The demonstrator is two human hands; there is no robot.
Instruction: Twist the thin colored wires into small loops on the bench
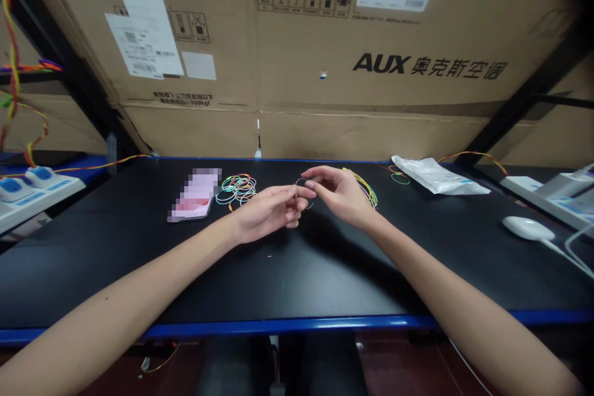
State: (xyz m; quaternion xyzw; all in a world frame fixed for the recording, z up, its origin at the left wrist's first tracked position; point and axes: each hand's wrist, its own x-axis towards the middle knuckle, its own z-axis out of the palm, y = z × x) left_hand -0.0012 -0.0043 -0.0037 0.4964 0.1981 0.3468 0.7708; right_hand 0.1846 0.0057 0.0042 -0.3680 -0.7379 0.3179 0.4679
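Forearms reach in from the lower corners and cross the blue front edge [278, 324] of a black table [325, 272]. Both hands meet near the middle of the tabletop, well back from that edge and nearer the carton [325, 55] standing along the far side.

Between them is a thin wire loop [309, 206], round, so it has no clear long axis. It stands tilted up off the table, its rim just beyond the left hand's fingertips. The left hand [271, 213] points right, its fingers narrow, with thumb and forefinger pinching the loop. The right hand [336, 195] points left, its fingers curled and narrow at the loop's far rim; whether they grip it, I cannot tell.

Just behind the left hand lies a tangle of coloured wires [236, 189], beside a blurred phone [192, 195]. Behind the right hand, yellow-green wires [366, 193] fan out, touching its fingers' side of the table. Farther right are a small green coil [400, 178], a plastic bag [436, 176] and a white mouse [528, 228]. Power strips [28, 195] sit at the left end. A small speck [269, 256] lies in front of the hands.
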